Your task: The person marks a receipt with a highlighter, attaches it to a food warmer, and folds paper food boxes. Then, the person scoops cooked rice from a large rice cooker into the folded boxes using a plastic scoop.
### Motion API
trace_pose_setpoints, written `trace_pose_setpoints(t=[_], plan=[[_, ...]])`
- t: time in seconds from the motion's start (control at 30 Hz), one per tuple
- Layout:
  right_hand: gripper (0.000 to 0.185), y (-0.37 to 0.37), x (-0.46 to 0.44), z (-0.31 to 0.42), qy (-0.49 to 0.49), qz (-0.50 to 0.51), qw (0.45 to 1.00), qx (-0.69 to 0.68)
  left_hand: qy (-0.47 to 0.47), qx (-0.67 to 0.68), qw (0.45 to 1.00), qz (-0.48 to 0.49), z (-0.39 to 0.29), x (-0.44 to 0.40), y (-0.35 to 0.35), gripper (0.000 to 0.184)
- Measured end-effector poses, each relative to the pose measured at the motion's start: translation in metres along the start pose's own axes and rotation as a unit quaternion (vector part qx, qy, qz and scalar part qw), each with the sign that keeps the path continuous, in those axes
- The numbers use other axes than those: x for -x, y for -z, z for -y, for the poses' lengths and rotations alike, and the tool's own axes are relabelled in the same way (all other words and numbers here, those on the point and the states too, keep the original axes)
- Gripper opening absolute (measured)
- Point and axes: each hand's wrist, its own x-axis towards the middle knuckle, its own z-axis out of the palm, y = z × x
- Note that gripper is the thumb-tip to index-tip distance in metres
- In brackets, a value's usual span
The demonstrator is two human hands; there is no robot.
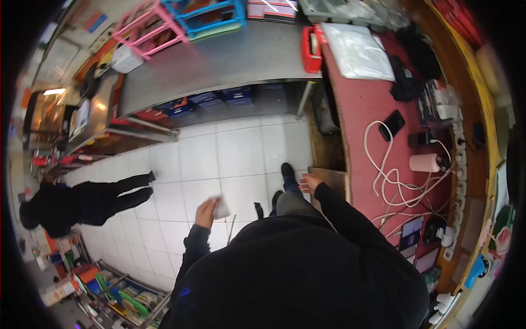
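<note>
My left hand (206, 214) is closed on a small, pale, partly see-through packet (221, 208). It is held out above the white tiled floor (197, 189); the packet's contents cannot be made out. Held low beside my legs, my right hand (311, 182) has its fingers apart and nothing in them. A wooden panel (332, 184) under the red-topped table stands close to that hand. Below me show my dark shoes (287, 171).
A metal table (235, 61) stands ahead with pink (150, 30) and blue racks (207, 15). On the red table (356, 104) are a tape dispenser (312, 50), phone (392, 125), cables and pink bottle (424, 163). A person in black (90, 203) is at the left.
</note>
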Motion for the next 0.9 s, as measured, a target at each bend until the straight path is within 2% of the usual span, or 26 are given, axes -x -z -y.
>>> trace_pose_setpoints(t=[0.03,0.07,0.1,0.13,0.17,0.2,0.23,0.33,0.6,0.7,0.9], plan=[[0.039,-0.007,0.015,-0.002,0.011,0.003,1.0,-0.006,-0.006,0.156,0.988,0.016,-0.026,0.003,-0.007,0.053],[0.041,-0.012,0.022,-0.007,0.03,0.023,0.999,-0.013,-0.072,0.271,0.956,0.091,-0.04,0.003,-0.009,0.061],[0.04,-0.018,0.03,-0.011,0.051,0.037,0.997,-0.033,-0.127,0.303,0.938,0.112,-0.075,0.015,-0.016,0.067],[0.038,-0.028,0.046,-0.007,0.073,0.045,0.995,-0.042,-0.194,0.323,0.916,0.136,-0.101,0.024,-0.018,0.069],[0.034,-0.037,0.062,-0.004,0.096,0.049,0.993,-0.051,-0.254,0.288,0.911,0.149,-0.125,0.036,-0.018,0.075],[0.032,-0.044,0.074,-0.001,0.108,0.066,0.99,-0.056,-0.279,0.264,0.91,0.153,-0.148,0.051,-0.018,0.091],[0.031,-0.054,0.092,0.004,0.12,0.066,0.989,-0.064,-0.318,0.269,0.89,0.186,-0.159,0.061,-0.016,0.094],[0.03,-0.065,0.127,0.005,0.177,0.087,0.978,-0.065,-0.382,0.234,0.871,0.201,-0.185,0.091,-0.011,0.101],[0.028,-0.04,0.173,-0.021,0.225,0.077,0.964,-0.12,-0.433,0.254,0.838,0.216,-0.201,0.132,-0.013,0.112],[0.028,-0.029,0.172,-0.029,0.215,0.068,0.965,-0.135,-0.432,0.261,0.839,0.205,-0.205,0.139,-0.012,0.118],[0.03,-0.025,0.169,-0.031,0.218,0.073,0.963,-0.144,-0.407,0.257,0.856,0.19,-0.212,0.143,-0.015,0.115]])
